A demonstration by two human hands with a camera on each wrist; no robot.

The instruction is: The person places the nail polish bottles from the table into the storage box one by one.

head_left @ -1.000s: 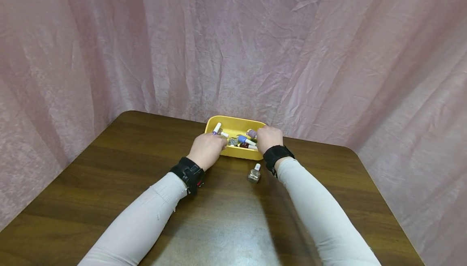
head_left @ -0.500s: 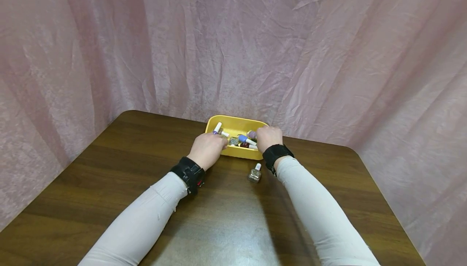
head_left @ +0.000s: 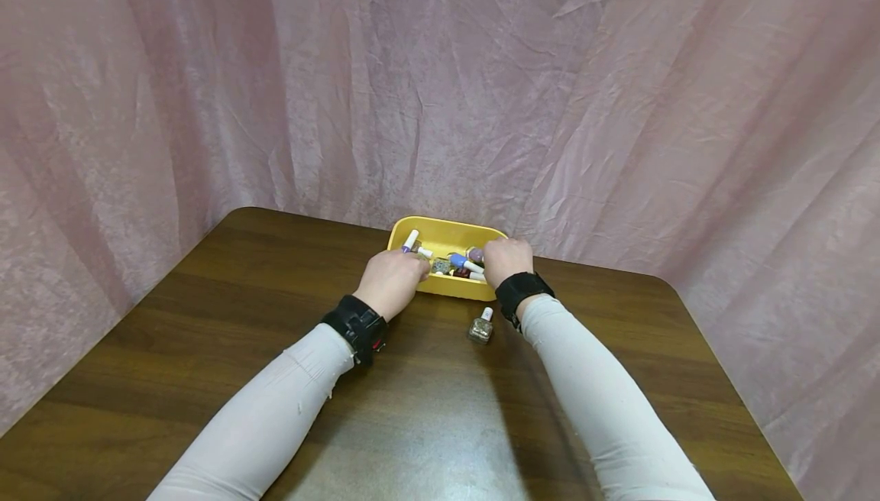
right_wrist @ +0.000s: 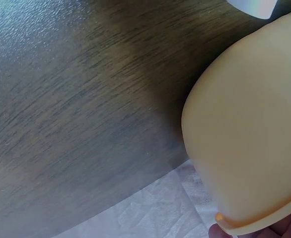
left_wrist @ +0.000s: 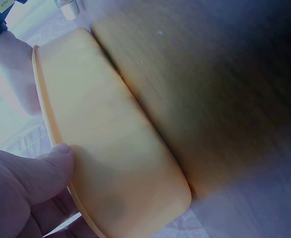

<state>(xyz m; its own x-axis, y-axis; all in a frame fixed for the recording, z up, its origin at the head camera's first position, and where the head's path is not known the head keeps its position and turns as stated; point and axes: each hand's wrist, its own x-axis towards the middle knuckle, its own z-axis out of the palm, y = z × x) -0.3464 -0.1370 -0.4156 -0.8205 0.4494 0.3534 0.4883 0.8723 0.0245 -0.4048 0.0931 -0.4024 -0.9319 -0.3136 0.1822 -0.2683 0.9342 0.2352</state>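
A yellow plastic bin stands near the table's far edge in the head view. My left hand grips its near left rim; in the left wrist view the thumb presses the outer wall, other fingers curling over the rim. At the right end, my right hand holds the rim, fingertips showing at the lip in the right wrist view. Inside lie several nail polish bottles, among them a blue one, a silver glitter one and a white-capped purple one leaning upward at the left.
One glitter nail polish bottle with a white cap is on the brown wooden table, just in front of the bin and beside my right wrist. A pink curtain hangs right behind the table.
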